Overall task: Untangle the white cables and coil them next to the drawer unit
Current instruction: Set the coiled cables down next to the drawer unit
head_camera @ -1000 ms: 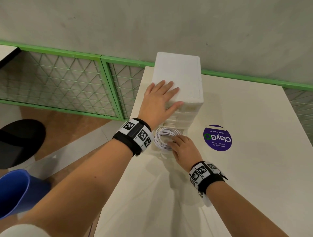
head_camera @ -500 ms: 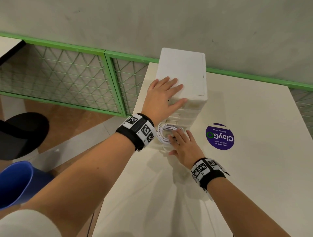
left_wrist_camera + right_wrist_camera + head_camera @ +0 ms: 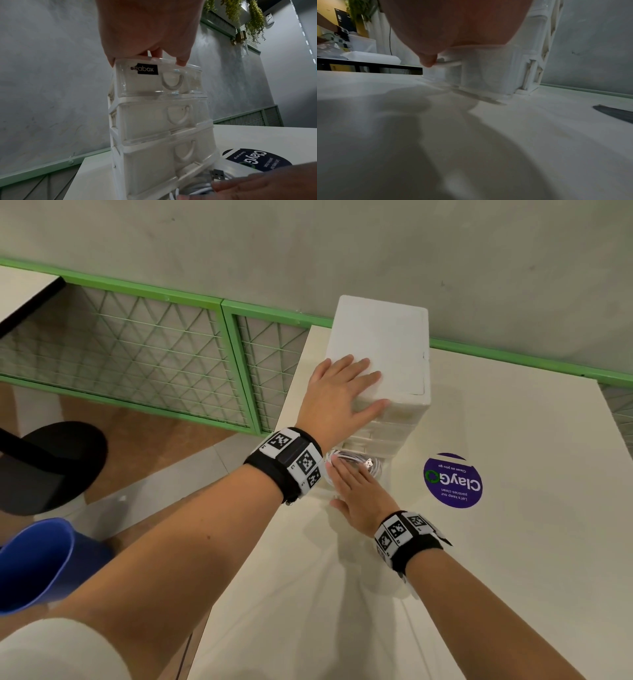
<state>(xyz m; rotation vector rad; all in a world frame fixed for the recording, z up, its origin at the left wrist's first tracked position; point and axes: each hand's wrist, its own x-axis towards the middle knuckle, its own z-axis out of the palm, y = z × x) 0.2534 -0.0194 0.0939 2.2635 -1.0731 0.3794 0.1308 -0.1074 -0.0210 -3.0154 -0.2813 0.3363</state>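
A white drawer unit [image 3: 380,354] stands at the back left of the table [image 3: 479,577]. My left hand [image 3: 339,395] lies flat on its top with straight fingers. At the foot of the unit lies a coil of white cable [image 3: 375,470] with a USB plug [image 3: 369,464] on top. In the wrist views the coil [image 3: 197,189] seems to sit in the pulled-out clear bottom drawer [image 3: 488,70]. My right hand [image 3: 356,487] rests on the coil with its fingers straight and covers most of it. The left wrist view shows the unit's front [image 3: 154,121] and the plug [image 3: 217,174].
A purple round sticker [image 3: 452,480] is on the table, right of the unit. The table's left edge runs close beside both hands. Beyond it are a green mesh fence [image 3: 137,354], a black stool [image 3: 48,463] and a blue bin [image 3: 37,563] on the floor.
My right hand's fingers have gone from curled at the coil to stretched flat over it. The left hand has stayed on top of the drawer unit.
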